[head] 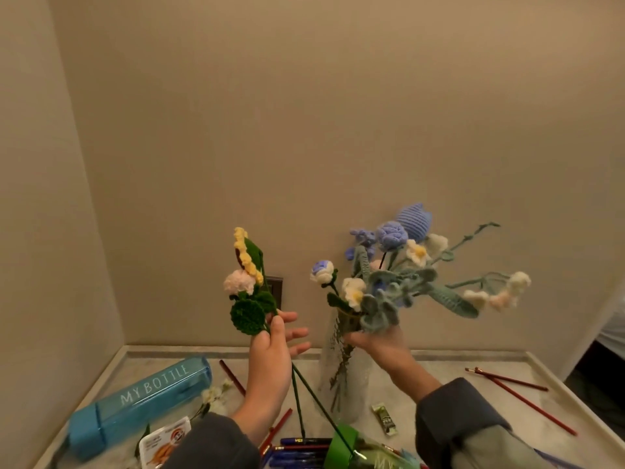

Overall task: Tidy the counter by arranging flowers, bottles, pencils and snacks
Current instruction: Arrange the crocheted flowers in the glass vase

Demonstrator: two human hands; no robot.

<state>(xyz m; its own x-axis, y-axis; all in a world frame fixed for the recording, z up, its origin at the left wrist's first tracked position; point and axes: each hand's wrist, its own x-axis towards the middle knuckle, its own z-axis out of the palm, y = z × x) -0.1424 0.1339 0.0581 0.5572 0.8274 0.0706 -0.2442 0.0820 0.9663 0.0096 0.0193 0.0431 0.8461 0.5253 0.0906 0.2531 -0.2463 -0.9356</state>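
Left hand (270,350) fingers are pinching two stems (299,394) left of the vase (341,377), ready to add; right hand (378,343) fingers are clamping the bouquet (389,282) above it, steadying

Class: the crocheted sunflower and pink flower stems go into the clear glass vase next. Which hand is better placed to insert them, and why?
The left hand. It already pinches the crocheted sunflower and pink flower stems beside the clear glass vase, while the right hand is busy gripping the blue and white crocheted bouquet at the vase's mouth.
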